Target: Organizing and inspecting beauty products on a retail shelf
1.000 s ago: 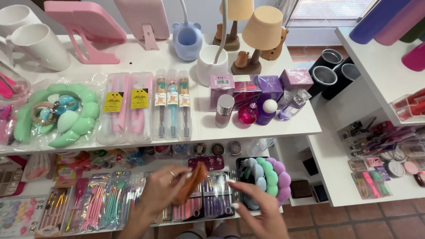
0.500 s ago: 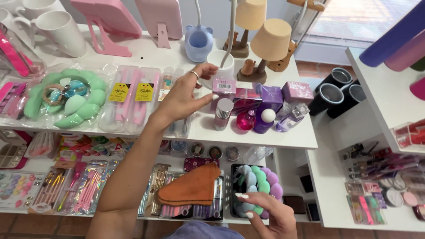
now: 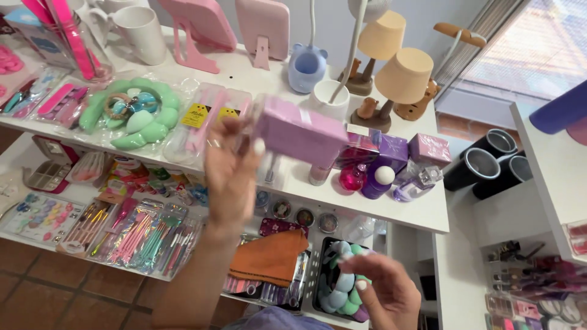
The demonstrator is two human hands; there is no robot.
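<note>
My left hand is raised above the upper white shelf and grips a pale purple box by its left end; the box is lifted, tilted and blurred. My right hand hovers low over a pastel puffy headband in a black tray, fingers curled with nothing clearly in them. An orange folded cloth lies on the lower shelf between my arms. Other purple and pink boxes and perfume bottles stand on the upper shelf right of the lifted box.
Two small lamps, a blue bear-shaped cup, white mugs and pink stands fill the shelf's back. Packaged brushes lie lower left. Black tumblers stand at right beside another white shelf unit.
My left hand put the orange cloth down on the lower shelf, reached up to the boxes and picked up the pale purple box. The view shifted leftward.
</note>
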